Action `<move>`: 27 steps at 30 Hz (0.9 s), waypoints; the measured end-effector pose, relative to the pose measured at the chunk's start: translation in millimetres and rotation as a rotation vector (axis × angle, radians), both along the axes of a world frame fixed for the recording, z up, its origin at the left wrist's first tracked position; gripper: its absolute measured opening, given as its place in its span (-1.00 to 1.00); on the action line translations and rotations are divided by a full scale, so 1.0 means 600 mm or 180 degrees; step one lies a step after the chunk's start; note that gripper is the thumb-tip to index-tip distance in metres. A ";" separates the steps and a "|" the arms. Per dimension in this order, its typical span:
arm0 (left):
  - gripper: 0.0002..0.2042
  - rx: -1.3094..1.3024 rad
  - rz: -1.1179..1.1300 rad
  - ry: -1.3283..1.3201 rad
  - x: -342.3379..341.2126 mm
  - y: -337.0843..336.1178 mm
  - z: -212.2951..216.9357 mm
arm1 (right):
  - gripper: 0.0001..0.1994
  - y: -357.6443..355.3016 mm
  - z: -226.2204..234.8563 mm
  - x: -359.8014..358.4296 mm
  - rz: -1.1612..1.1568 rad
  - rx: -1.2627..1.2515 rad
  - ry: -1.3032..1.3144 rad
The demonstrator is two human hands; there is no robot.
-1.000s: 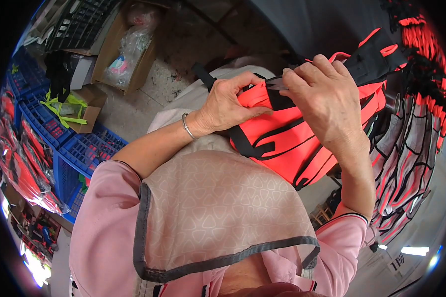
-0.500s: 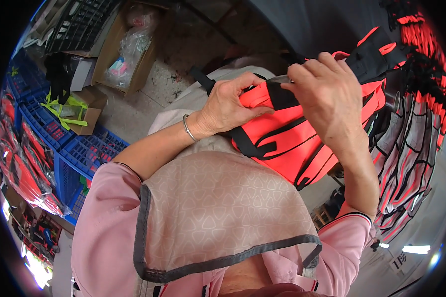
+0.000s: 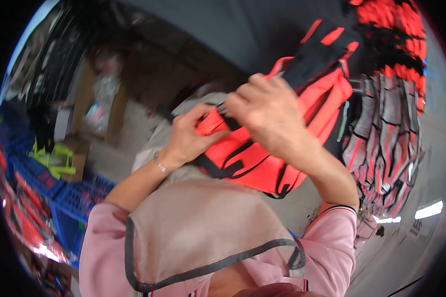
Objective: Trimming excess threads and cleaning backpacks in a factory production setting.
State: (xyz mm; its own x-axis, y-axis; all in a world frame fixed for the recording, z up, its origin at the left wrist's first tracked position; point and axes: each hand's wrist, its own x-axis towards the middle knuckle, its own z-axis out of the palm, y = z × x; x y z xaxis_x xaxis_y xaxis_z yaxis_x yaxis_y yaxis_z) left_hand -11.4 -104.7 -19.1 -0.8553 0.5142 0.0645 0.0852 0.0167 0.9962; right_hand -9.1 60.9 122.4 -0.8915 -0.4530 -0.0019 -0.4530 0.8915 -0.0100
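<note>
Gripping orange vest [image 3: 255, 158], hands [image 3: 270, 116] raised, blurred hanging vests [image 3: 386, 143] apparently behind

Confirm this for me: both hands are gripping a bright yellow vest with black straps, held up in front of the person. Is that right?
Not quite: the vest is bright orange-red, not yellow, as the head view shows. The left hand and right hand do both grip it, with its black straps showing.

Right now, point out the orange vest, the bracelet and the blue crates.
Orange vest [image 3: 252, 163]: head view, on its orange panel below the hands.
Bracelet [image 3: 159, 165]: head view, on the band at the left wrist.
Blue crates [image 3: 79, 198]: head view, on the top grid of the near crate.
</note>
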 end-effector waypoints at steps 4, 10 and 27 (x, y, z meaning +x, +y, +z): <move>-0.58 -0.0119 -0.0144 -0.0056 -0.001 -0.009 0.007 | -0.86 0.004 -0.002 0.002 -0.0085 0.0027 -0.0051; -0.57 -0.0132 0.0065 0.0655 0.000 -0.005 0.005 | -0.55 0.098 0.047 -0.026 -0.1424 -0.0820 0.0853; -0.23 -0.1740 -0.0117 0.2157 -0.069 0.006 0.095 | -0.44 0.331 0.018 -0.057 -0.3671 -0.1014 0.1231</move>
